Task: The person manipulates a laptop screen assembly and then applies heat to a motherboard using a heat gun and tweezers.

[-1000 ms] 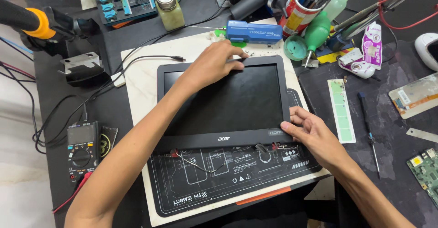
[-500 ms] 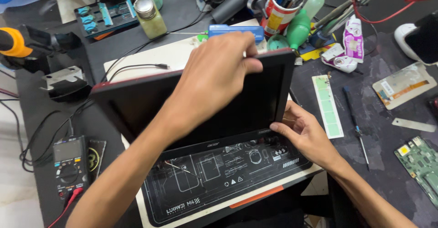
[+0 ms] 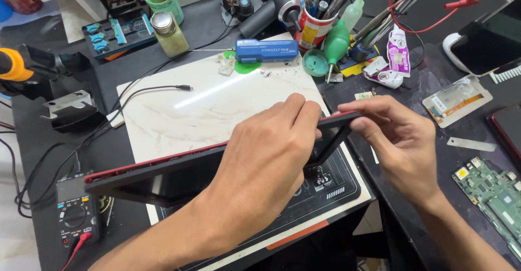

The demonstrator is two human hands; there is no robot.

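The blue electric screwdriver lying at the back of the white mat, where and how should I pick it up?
Grip the blue screwdriver around the middle of its body, coming from above with fingers across its width. It lies flat, its long axis left to right on the white mat, so both long sides are open. Both the left hand and right hand hold the tablet.

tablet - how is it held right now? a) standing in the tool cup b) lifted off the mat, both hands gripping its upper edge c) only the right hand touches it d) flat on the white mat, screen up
b: the tablet, thin with a red rim, is raised edge-on above the white mat, with the left hand wrapped over its upper edge and the right hand pinching its right end.
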